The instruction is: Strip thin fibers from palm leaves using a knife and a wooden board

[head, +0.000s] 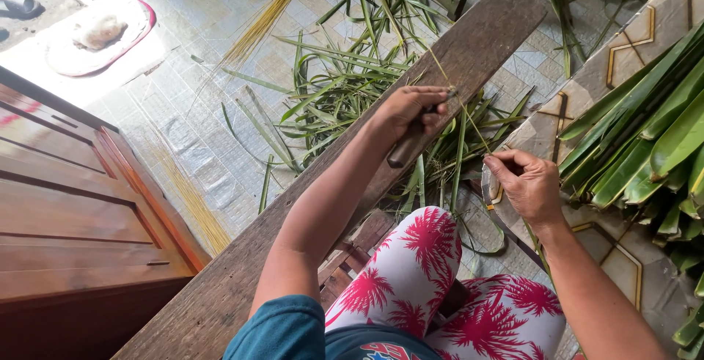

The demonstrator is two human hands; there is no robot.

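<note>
Left hand (408,111): gripping a knife with a brown wooden handle (405,147), fingers wrapped fully around it; the blade is hidden behind the fist.
Right hand (529,184): pinching one thin leaf midrib (469,111) between thumb and fingers, closed tight on it.
Midrib: one pale yellow-green stick, running taut from the right hand up past the left fist, lying over the plank.
Plank (484,37): one long weathered wooden board, slanting from the lower left up to the upper right, passing under the left forearm.
Leaf strips (345,85): too many to count, lying scattered green on the floor beyond the plank.
Stripped midribs (264,19): two loose yellow bundles, one at the top, one (192,202) beside the wooden door.
Whole fronds (645,147): a stack resting on a patterned surface at right; number unclear.
Floor (198,111): pale patterned tiles, sunlit at upper left, where one round mat (73,59) is lying.
Door (66,206): one reddish-brown panelled wooden door at left.
Person: sitting, wearing red-and-white palm-print trousers (411,272).
</note>
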